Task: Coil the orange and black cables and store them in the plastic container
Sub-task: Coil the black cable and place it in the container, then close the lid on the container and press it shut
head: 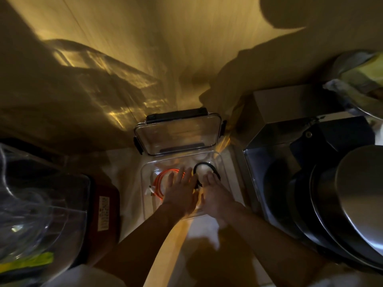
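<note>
Orange cable [160, 183], coiled, lies under the flat, straight-fingered left hand [179, 188] inside the plastic container [222, 166]. The right hand [213, 190], also flat, rests over the coiled black cable [205, 168] beside it. The container's lid [178, 134] stands open behind.

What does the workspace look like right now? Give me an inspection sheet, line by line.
Surface: pale countertop, dimly lit, crossed by shadows.
Job's things: clear plastic container, its latching lid swung open toward the wall.
Clutter: dark red box with a label, clear plastic ware at left.
Grippers: left hand open, fingers straight, over the orange coil; right hand open, over the black coil.
Cables: orange cable coiled in the container's left half; black cable coiled in its right half.
Surroundings: wood-panelled wall behind; stacked metal pans at right.
</note>
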`<state>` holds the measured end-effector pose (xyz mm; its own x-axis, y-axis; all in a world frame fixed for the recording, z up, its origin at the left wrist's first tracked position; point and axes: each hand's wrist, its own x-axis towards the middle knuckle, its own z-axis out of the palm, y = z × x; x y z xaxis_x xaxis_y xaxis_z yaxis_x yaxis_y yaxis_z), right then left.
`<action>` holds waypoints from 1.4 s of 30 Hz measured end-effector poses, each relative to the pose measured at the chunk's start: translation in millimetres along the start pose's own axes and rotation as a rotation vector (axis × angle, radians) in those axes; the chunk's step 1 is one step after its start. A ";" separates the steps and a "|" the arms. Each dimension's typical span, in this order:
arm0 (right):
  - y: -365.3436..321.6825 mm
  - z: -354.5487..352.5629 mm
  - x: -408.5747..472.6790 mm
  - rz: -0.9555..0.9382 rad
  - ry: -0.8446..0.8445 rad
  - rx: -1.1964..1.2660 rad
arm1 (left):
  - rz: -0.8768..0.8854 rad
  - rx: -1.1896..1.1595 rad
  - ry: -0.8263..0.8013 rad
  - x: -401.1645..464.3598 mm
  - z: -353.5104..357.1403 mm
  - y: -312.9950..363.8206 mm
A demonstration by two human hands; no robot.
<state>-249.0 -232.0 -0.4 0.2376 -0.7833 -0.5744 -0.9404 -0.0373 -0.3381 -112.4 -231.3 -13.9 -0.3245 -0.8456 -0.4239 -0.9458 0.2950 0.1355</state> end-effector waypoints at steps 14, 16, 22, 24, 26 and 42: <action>-5.5 -31.0 -14.5 -0.186 0.244 -0.157 | -0.035 -0.151 0.323 -28.3 -32.4 -19.3; -7.6 -41.0 -16.3 -0.209 0.355 -0.058 | -0.094 -0.225 0.383 -34.9 -41.9 -25.2; -5.0 -77.7 -11.8 -0.235 0.604 0.201 | -0.243 -0.451 0.610 -43.1 -63.8 -58.0; -3.0 -89.7 -5.3 -0.223 0.629 0.180 | -0.260 -0.445 0.669 -41.6 -70.6 -70.3; -0.4 -96.6 2.6 -0.177 0.633 0.148 | -0.277 -0.449 0.707 -38.7 -76.9 -79.9; 3.4 -113.8 44.1 0.190 0.434 0.847 | -0.578 -1.061 0.722 8.6 -75.1 -108.7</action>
<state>-269.4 -337.3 58.0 -0.1703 -0.8973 -0.4073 -0.4269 0.4397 -0.7902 -13.1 -304.0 35.0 0.4794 -0.8650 -0.1484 -0.3980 -0.3650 0.8416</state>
